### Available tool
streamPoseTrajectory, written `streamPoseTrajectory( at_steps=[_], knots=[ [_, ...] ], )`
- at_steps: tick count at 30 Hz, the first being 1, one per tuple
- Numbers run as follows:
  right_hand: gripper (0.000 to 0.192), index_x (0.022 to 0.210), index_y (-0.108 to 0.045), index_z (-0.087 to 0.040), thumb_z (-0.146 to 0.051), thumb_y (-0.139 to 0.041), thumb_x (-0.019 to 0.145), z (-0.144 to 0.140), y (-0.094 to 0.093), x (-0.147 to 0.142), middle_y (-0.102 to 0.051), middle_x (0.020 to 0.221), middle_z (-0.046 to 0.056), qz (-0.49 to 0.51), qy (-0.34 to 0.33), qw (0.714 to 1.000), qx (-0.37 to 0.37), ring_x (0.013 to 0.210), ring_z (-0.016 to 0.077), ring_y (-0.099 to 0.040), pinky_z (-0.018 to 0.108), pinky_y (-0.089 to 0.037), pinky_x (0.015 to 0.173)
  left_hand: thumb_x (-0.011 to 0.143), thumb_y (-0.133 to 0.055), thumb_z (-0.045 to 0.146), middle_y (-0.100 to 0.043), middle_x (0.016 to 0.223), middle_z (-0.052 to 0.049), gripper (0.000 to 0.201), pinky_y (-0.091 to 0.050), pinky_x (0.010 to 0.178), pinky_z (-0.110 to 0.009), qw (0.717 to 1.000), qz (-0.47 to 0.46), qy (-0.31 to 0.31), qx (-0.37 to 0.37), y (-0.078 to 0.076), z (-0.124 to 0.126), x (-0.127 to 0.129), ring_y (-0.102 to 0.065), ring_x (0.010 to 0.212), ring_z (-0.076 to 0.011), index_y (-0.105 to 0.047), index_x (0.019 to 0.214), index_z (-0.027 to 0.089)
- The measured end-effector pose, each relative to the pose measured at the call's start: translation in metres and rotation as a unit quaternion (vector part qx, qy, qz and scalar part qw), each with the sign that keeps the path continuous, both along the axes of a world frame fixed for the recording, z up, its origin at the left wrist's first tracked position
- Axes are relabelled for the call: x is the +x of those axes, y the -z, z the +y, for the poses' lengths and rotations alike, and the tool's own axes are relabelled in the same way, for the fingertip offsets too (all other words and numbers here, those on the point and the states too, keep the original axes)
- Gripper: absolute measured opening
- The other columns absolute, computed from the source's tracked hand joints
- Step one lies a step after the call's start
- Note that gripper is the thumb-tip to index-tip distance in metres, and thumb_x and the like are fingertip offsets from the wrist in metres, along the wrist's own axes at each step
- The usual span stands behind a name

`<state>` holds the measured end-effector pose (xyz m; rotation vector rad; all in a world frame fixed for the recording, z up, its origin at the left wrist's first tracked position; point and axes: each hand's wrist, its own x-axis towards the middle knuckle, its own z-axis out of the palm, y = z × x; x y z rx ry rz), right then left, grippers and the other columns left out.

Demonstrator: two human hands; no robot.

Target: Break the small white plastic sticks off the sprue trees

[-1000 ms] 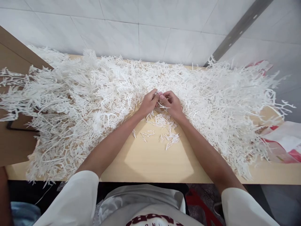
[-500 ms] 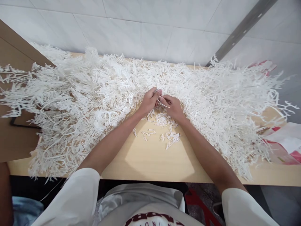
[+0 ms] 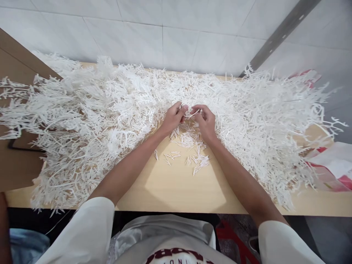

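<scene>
My left hand (image 3: 173, 118) is closed, thumb and fingers pinching a thin white branched strand (image 3: 189, 115) that looks like a plastic sprue. The strand curves across to my right hand (image 3: 205, 121), whose fingers are bent around its far end; the exact contact is too small to see. Below both hands, short thin white sticks (image 3: 200, 160) lie loose on the wooden table (image 3: 176, 194). A large heap of similar white branched strands (image 3: 110, 99) surrounds the hands on the left, the right and the far side.
A cardboard box (image 3: 16, 161) stands at the left, with strands hanging over it. At the right lies a red and white plastic bag (image 3: 332, 165). A tiled wall (image 3: 176, 40) bounds the table's far side. Part of another person in blue clothing (image 3: 29, 245) shows at the lower left.
My right hand has shifted slightly up and away from the left, its fingers spreading more. The strand now spans the gap between the hands. My left hand stays pinched on it.
</scene>
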<state>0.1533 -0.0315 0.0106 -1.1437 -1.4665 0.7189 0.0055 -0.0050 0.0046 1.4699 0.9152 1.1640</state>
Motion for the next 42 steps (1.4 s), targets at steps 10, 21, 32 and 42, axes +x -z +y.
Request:
streamPoseTrajectory(
  at_steps=[10,21,32,42],
  knots=[
    [0.036,0.09,-0.067,-0.023,-0.058,-0.062,0.081,0.013,0.009,0.004,-0.067,0.084,-0.001,0.042,-0.024,0.997,-0.053,0.076,0.0122,-0.061,0.027,-0.051,0.071,0.087,-0.053,0.061,-0.053,0.06,0.004,0.04,-0.041,0.054,-0.023,0.991,0.093,0.059,0.072,0.003,-0.001,0.001,-0.053,0.054,-0.009,-0.054,0.089,0.02],
    [0.037,0.081,-0.061,-0.022,-0.058,-0.061,0.082,0.008,0.008,0.001,-0.062,0.072,-0.002,-0.013,0.021,0.999,-0.023,0.064,0.01,-0.054,0.026,-0.046,0.062,0.096,-0.045,0.04,-0.048,0.061,0.004,0.03,-0.04,0.051,-0.019,0.998,0.047,0.006,0.028,-0.002,-0.005,0.002,-0.052,0.052,-0.0052,-0.049,0.075,0.019],
    [0.037,0.079,-0.061,-0.022,-0.058,-0.057,0.086,-0.001,-0.002,-0.004,-0.062,0.076,-0.001,-0.104,-0.026,0.994,0.034,0.067,0.0114,-0.052,0.028,-0.044,0.067,0.092,-0.05,0.052,-0.046,0.061,0.004,0.039,-0.043,0.049,-0.018,0.998,0.025,-0.051,0.005,-0.002,-0.007,0.002,-0.048,0.052,-0.0062,-0.049,0.072,0.019],
    [0.026,0.074,-0.058,-0.023,-0.043,-0.055,0.089,-0.003,-0.004,-0.009,-0.06,0.071,0.0,-0.162,0.004,0.983,0.083,0.063,0.012,-0.051,0.03,-0.044,0.065,0.091,-0.048,0.058,-0.043,0.06,0.004,0.045,-0.039,0.052,-0.02,0.995,0.03,-0.082,0.044,-0.001,-0.01,0.003,-0.042,0.055,-0.0068,-0.043,0.068,0.019]
  ],
)
